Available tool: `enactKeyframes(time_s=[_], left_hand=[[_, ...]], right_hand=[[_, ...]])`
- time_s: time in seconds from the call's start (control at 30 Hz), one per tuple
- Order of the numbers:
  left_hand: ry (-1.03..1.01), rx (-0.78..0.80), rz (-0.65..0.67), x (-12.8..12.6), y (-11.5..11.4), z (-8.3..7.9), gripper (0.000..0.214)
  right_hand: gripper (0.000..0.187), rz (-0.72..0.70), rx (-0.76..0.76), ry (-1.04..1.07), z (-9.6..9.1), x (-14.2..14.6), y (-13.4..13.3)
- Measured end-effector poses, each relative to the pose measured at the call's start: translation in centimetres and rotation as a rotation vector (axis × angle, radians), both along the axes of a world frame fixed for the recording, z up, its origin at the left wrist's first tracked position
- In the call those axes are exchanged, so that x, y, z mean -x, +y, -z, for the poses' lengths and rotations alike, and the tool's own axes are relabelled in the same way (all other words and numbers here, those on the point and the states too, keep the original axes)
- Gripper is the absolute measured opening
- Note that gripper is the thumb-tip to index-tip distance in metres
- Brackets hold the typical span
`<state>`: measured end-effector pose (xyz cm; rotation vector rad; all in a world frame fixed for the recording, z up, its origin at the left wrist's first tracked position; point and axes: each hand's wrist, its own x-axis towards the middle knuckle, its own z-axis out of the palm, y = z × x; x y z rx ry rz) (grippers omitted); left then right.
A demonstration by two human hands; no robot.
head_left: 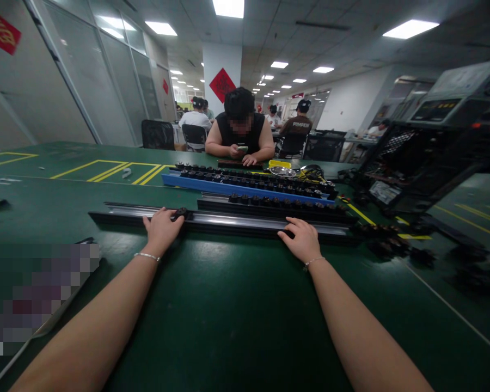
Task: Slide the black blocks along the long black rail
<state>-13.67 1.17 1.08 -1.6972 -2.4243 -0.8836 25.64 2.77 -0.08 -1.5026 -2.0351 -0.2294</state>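
A long black rail with a shiny metal channel lies across the green table in front of me. My left hand is closed at the rail's left half, its fingertips on a small round black part that sits in the channel. Farther right, my right hand grips the rail's near edge between thumb and fingers. Just behind lies a shorter black rail with several round black parts along it. A blue rail, also lined with black parts, stands beyond that.
Loose black parts lie at the rail's right end. A dark machine frame stands at right. A pixelated flat object with a cable is at lower left. Across the table, a person holds a phone.
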Motion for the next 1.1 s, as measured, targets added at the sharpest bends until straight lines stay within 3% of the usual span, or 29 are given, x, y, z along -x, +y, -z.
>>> enactKeyframes(time_s=[0.4, 0.63, 1.1], left_hand=[[0.036, -0.008, -0.002, 0.0, 0.0, 0.0, 0.04], [0.057, -0.01, 0.037, -0.8, 0.2, 0.0, 0.039], [0.054, -0.004, 0.061, -1.1, 0.2, -0.1, 0.039]], right_hand=[[0.024, -0.04, -0.078, -0.004, 0.4, 0.1, 0.2], [0.028, -0.065, -0.044, -0.113, 0.1, 0.9, 0.2], [0.031, -0.054, -0.013, -0.121, -0.2, 1.1, 0.2]])
